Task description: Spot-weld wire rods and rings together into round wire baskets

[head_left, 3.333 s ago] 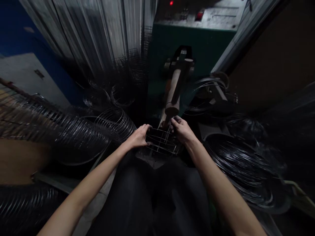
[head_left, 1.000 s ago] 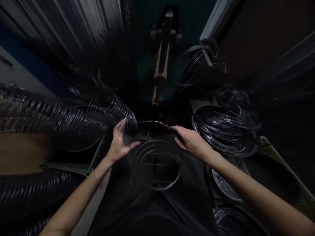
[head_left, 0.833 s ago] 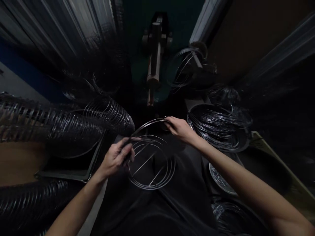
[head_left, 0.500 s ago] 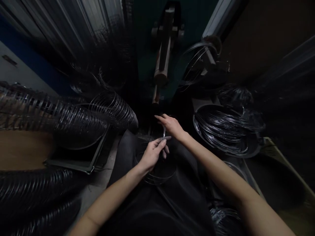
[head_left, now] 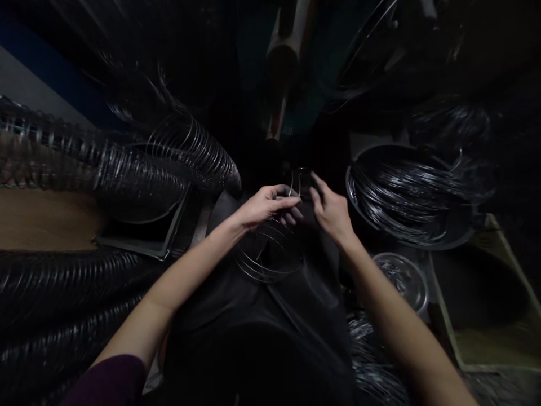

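Note:
My left hand (head_left: pixel 270 206) is closed, pinching thin wire rings (head_left: pixel 299 183) between thumb and fingers just above my lap. Parts of the rings stand up past the fingertips. To its right is my right hand (head_left: pixel 333 211), half curled, its blackened fingertips apart and close to the rings; I see nothing held in it. More thin wire hoops (head_left: pixel 257 273) lie across the dark apron (head_left: pixel 253 316) on my lap. Ahead of the hands, a machine's cylinder and rod (head_left: pixel 274 125) point down into shadow, where the lower end is hidden.
On the left, long rows of wire rings (head_left: pixel 139 169) hang above a dark crate (head_left: pixel 169 242). To the right stand a round basin (head_left: pixel 350 186) of wire rings, a clear bowl (head_left: pixel 422 293) of small metal pieces and a yellowish crate (head_left: pixel 494 349).
My view has tipped downward. My right hand has drawn back from under the machine's rod toward the right, and my left hand has risen slightly in view, keeping the wire rings.

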A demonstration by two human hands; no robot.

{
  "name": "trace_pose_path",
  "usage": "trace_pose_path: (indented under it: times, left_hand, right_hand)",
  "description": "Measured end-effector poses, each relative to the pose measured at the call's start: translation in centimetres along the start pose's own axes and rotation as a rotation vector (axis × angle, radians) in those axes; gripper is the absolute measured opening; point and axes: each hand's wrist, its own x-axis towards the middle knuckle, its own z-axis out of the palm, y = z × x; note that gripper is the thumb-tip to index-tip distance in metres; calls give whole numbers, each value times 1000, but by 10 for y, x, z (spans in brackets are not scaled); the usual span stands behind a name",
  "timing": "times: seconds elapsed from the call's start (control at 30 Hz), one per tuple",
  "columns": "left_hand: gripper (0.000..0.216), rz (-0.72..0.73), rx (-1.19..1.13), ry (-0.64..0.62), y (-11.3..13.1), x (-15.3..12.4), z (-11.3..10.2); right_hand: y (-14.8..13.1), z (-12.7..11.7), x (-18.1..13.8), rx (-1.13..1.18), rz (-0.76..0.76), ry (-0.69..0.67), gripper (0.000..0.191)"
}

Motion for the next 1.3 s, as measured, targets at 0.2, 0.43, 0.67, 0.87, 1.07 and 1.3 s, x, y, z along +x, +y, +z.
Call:
trace_pose_path:
  times: [0.2, 0.43, 0.67, 0.87, 1.07, 1.3]
  left_hand:
    - [34, 7, -59, -49, -9, 7, -5]
    - [33, 208, 594, 60, -14, -17, 3]
    - [60, 339, 1566, -57, -99, -106, -29]
    - [66, 366, 1652, 7, -114, -76, -55]
    - [49, 585, 1402, 293, -52, -33, -58]
    - [57, 827, 1319, 491, -5, 15, -76]
  right_hand:
    - [5, 31, -71, 648, 263, -450, 51]
    - [-4, 20, -54, 545, 294, -653, 38]
    - [-10, -3, -51, 602, 307, -538, 36]
    - [-13, 32, -55, 658, 326, -345, 35]
    - [-17, 34, 14, 741, 381, -145, 49]
    - [-46, 9, 98, 714, 147, -52, 49]
